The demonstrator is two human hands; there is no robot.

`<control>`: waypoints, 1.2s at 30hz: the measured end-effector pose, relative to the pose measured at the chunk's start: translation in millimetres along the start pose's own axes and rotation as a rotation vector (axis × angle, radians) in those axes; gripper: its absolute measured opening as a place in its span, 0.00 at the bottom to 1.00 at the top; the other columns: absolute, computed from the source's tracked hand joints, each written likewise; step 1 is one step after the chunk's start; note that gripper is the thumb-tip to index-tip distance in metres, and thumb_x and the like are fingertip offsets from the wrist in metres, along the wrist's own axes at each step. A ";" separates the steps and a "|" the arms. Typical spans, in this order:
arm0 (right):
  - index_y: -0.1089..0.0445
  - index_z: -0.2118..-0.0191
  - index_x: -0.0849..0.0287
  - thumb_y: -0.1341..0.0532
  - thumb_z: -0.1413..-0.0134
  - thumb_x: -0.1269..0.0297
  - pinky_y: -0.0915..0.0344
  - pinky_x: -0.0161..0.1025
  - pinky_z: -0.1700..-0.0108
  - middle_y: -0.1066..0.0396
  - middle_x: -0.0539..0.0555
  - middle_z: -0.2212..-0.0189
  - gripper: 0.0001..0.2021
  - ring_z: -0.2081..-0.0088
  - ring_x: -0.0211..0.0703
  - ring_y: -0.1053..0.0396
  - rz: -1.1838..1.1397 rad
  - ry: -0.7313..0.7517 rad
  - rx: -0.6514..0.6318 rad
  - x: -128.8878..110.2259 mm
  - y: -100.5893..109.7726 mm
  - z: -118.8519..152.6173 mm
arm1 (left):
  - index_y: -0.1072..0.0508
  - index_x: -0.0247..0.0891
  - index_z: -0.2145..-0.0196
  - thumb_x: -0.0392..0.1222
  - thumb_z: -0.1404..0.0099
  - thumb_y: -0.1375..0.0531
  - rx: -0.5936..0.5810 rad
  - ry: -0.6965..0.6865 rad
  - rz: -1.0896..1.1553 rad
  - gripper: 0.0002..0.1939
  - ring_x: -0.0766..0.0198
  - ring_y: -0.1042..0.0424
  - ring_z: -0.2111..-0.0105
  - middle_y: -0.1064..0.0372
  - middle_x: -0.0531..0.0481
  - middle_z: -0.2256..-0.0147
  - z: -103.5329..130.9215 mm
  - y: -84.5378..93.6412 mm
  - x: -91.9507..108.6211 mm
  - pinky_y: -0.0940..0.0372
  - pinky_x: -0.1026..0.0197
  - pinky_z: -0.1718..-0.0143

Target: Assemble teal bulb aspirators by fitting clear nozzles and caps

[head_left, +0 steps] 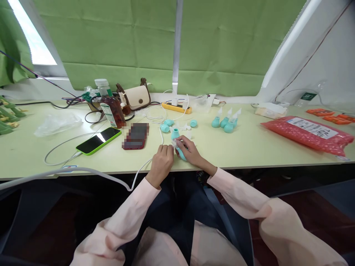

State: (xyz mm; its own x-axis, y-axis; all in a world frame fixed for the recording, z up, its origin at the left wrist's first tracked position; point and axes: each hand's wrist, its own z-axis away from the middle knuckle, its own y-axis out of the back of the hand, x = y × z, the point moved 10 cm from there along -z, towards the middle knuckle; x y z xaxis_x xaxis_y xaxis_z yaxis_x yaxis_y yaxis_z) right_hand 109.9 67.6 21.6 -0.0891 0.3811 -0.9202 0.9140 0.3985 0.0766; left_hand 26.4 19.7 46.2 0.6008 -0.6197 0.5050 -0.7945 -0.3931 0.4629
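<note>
Close to the table's front edge, my right hand (pixel 190 150) is closed round a teal rubber bulb (pixel 182 153), tilted with its neck toward my left hand. My left hand (pixel 161 162) is pinched against a small clear plastic tip (pixel 173 142) at that neck; the fingers hide most of the tip. Just behind stands another teal bulb (pixel 175 133). Farther back lie loose teal bulbs (pixel 165 128) and a single teal piece (pixel 193 123), with small white parts (pixel 186 127) between them. To the right, several teal bulbs with clear pointed tips (pixel 229 127) stand grouped.
On the left are a green-cased phone (pixel 99 140), a dark red phone (pixel 136 136) and a bottle (pixel 112 111). A white cable (pixel 91 170) hangs over the front edge. Behind are a cream handbag (pixel 138 97) and a yellow power strip (pixel 177 108). A red bubble-wrap parcel (pixel 307 133) lies right.
</note>
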 end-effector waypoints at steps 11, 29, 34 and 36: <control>0.40 0.67 0.61 0.45 0.52 0.53 0.42 0.33 0.82 0.39 0.46 0.86 0.14 0.85 0.34 0.40 -0.139 -0.054 -0.046 0.2 -0.4 -5.1 | 0.34 0.34 0.70 0.43 0.38 0.52 -0.034 0.150 0.200 0.12 0.69 0.31 0.79 0.34 0.53 0.80 -2.8 -1.5 -6.2 0.33 0.68 0.80; 0.45 0.67 0.58 0.48 0.50 0.60 0.43 0.33 0.81 0.38 0.45 0.84 0.07 0.85 0.34 0.40 -0.151 -0.089 -0.050 6.4 4.3 -4.6 | 0.31 0.36 0.73 0.34 0.48 0.42 -0.024 0.029 -0.326 0.02 0.55 0.38 0.72 0.35 0.46 0.79 -4.0 -4.1 -20.7 0.43 0.62 0.80; 0.45 0.68 0.59 0.50 0.52 0.66 0.41 0.33 0.80 0.36 0.47 0.82 0.04 0.84 0.34 0.39 -0.066 -0.098 -0.145 7.2 -6.8 -0.2 | 0.33 0.35 0.65 0.33 0.42 0.49 -0.006 0.028 -0.293 0.08 0.58 0.37 0.70 0.33 0.45 0.73 -5.5 4.3 -16.3 0.41 0.60 0.71; 0.44 0.69 0.59 0.51 0.52 0.67 0.40 0.34 0.78 0.36 0.47 0.81 0.03 0.83 0.34 0.38 -0.021 -0.072 -0.152 5.4 -8.1 1.4 | 0.35 0.34 0.61 0.33 0.39 0.53 0.002 0.047 -0.248 0.10 0.61 0.37 0.70 0.34 0.45 0.70 -5.9 10.0 -11.8 0.41 0.60 0.68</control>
State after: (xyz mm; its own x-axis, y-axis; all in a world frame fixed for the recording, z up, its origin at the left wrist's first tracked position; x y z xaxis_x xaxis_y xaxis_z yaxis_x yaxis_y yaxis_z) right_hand 102.7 65.3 15.5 -0.0740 0.3126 -0.9470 0.8414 0.5294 0.1090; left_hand 11.9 27.1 49.2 0.7806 -0.4719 0.4098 -0.6226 -0.5302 0.5756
